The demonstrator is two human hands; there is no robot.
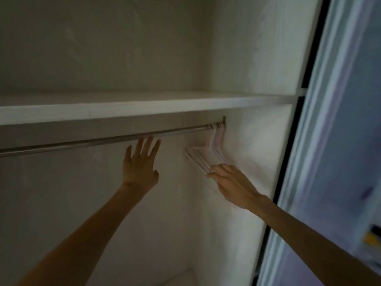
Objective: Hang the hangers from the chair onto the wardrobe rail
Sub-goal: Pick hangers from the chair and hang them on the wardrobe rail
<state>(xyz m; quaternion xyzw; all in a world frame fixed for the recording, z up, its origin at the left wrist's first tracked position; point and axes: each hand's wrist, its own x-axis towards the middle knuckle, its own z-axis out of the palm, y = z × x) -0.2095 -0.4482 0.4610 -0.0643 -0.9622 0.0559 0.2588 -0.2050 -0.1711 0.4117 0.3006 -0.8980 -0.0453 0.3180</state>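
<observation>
A metal wardrobe rail (99,141) runs under a white shelf. At its far right end hang several pale pink and white hangers (208,155), bunched together against the side wall, their hooks over the rail. My right hand (231,182) is at the lower edge of the bunch, fingers curled against the hangers' bottom bars. My left hand (140,164) is raised just below the rail with fingers spread and straight, holding nothing. The chair is out of view.
The white shelf (144,110) sits directly above the rail. The wardrobe's right side wall (257,162) is close behind the hangers. A sliding door frame (305,141) stands at the right. The picture is dim and slightly blurred.
</observation>
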